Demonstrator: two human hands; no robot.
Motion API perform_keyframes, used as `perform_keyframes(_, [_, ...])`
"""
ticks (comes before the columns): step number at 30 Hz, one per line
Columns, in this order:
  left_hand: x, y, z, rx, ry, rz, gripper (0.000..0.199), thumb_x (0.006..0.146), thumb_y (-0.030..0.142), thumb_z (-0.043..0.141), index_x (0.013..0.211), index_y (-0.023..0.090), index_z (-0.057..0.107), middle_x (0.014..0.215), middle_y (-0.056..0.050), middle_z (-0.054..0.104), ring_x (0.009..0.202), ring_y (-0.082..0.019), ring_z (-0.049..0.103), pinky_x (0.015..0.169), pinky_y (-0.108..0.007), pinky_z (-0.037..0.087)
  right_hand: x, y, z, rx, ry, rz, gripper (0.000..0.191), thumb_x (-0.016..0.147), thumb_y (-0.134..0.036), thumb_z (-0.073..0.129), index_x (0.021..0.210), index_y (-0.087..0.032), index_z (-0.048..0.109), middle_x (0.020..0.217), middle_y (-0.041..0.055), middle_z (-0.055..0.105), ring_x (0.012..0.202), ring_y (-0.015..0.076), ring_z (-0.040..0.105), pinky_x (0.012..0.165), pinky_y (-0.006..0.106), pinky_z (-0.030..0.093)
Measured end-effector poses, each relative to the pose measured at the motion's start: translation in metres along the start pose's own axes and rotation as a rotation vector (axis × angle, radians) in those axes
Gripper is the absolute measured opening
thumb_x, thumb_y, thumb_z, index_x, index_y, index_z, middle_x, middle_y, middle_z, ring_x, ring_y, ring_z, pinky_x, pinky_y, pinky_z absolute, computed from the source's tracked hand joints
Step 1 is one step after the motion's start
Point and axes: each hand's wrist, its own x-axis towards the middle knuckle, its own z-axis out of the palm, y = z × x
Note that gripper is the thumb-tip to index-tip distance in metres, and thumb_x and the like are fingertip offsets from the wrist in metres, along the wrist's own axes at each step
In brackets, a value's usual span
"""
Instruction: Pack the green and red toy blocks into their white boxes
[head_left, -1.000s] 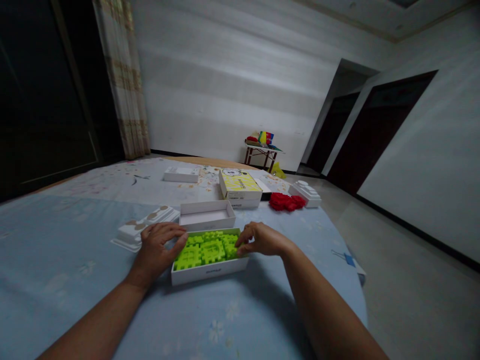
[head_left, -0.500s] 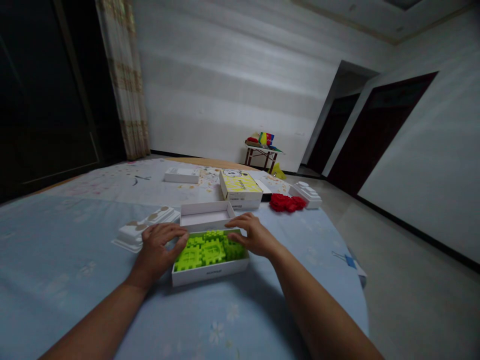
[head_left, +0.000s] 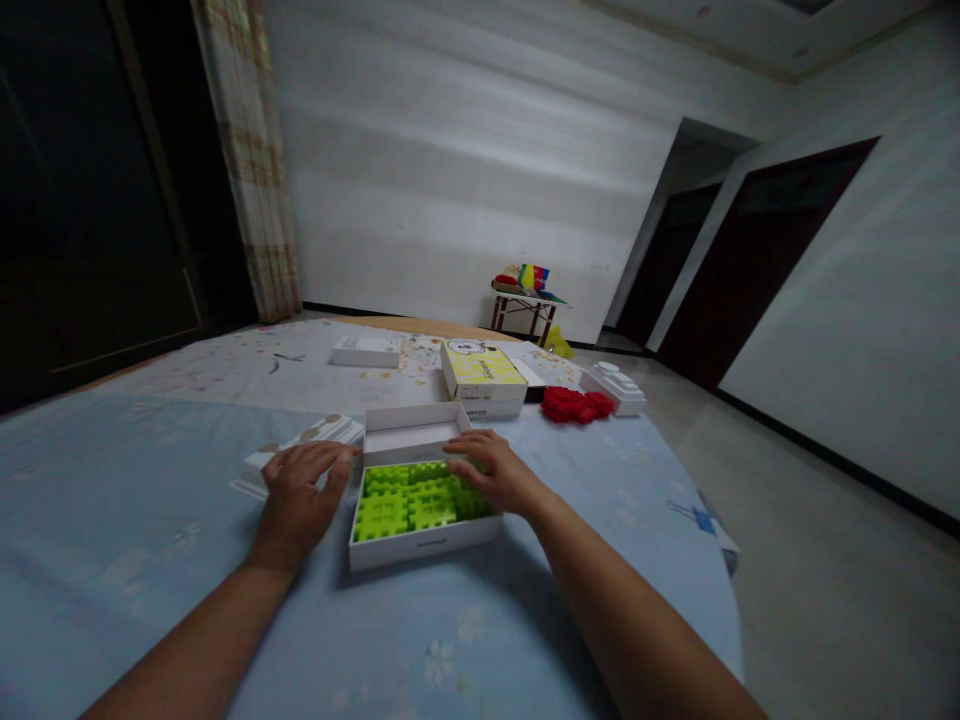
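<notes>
Lime-green interlocking plastic blocks (head_left: 405,510) are lying packed side by side in a shallow white box (head_left: 424,552), filling it nearly from wall to wall and leaving almost no open room inside. I am keeping my hands on either side of the box. My left grip (head_left: 296,500) is resting open and fairly flat on the bed just beside the box's left wall, with its fingers pointing toward the far left corner and holding nothing. My right grip (head_left: 495,475) is arching loosely over the far right corner, its fingers curved down at the edge of the blocks, and it is not pinching anything.

A second white box (head_left: 412,432) is lying open-side up directly behind, right against the far wall of the first. A white moulded insert (head_left: 296,445) is sitting just past my left grip. The blue bed sheet (head_left: 135,500) is stretching away bare to the left and in front of the box, giving my hands room on those sides. Farther along the bed, a yellow-topped box (head_left: 484,378) is sitting near a heap of red interlocking blocks (head_left: 574,405) and another white moulded insert (head_left: 615,390).
</notes>
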Motion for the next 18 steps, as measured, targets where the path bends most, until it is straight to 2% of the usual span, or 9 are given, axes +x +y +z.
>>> perform_keyframes(4, [0.004,-0.013,-0.009,0.093,0.090,-0.140,0.043,0.088,0.040,0.029,0.093,0.020,0.067,0.098,-0.007,0.070,0.098,-0.023,0.059,0.094,-0.041,0.033,-0.004,0.021,-0.005,0.047,0.186,0.097,0.025,0.086,-0.034,0.052,0.101,-0.022,0.068,0.104,0.0064,0.068,0.102,0.0206,0.057,0.092,0.038,0.041])
perform_keyframes(8, [0.006,-0.025,-0.015,0.256,0.118,-0.403,0.045,0.085,0.040,0.030,0.112,0.018,0.060,0.110,-0.012,0.064,0.106,-0.029,0.054,0.093,-0.044,0.034,-0.015,0.050,0.002,0.034,0.264,0.268,0.024,0.084,-0.033,0.052,0.096,-0.022,0.070,0.100,0.0074,0.069,0.100,0.0225,0.059,0.090,0.039,0.043])
perform_keyframes(12, [0.003,-0.028,-0.014,0.372,-0.005,-0.661,0.064,0.080,0.051,0.036,0.130,0.012,0.043,0.127,-0.021,0.050,0.120,-0.038,0.042,0.095,-0.053,0.031,-0.024,0.073,0.011,0.039,0.263,0.377,0.027,0.083,-0.032,0.049,0.096,-0.020,0.070,0.101,0.0073,0.070,0.099,0.0225,0.061,0.091,0.039,0.044])
perform_keyframes(15, [0.001,-0.030,-0.010,0.417,-0.105,-0.728,0.076,0.075,0.057,0.041,0.135,0.011,0.034,0.134,-0.023,0.041,0.125,-0.040,0.034,0.098,-0.056,0.028,-0.027,0.081,0.016,0.037,0.249,0.400,0.029,0.084,-0.031,0.047,0.096,-0.019,0.070,0.101,0.0075,0.070,0.098,0.0220,0.062,0.089,0.038,0.045])
perform_keyframes(18, [0.000,-0.034,-0.009,0.448,-0.174,-0.758,0.080,0.073,0.059,0.043,0.136,0.012,0.031,0.133,-0.024,0.042,0.125,-0.041,0.034,0.097,-0.058,0.027,-0.028,0.081,0.018,0.025,0.227,0.406,0.029,0.084,-0.030,0.047,0.097,-0.018,0.070,0.100,0.0080,0.070,0.097,0.0213,0.062,0.089,0.036,0.045])
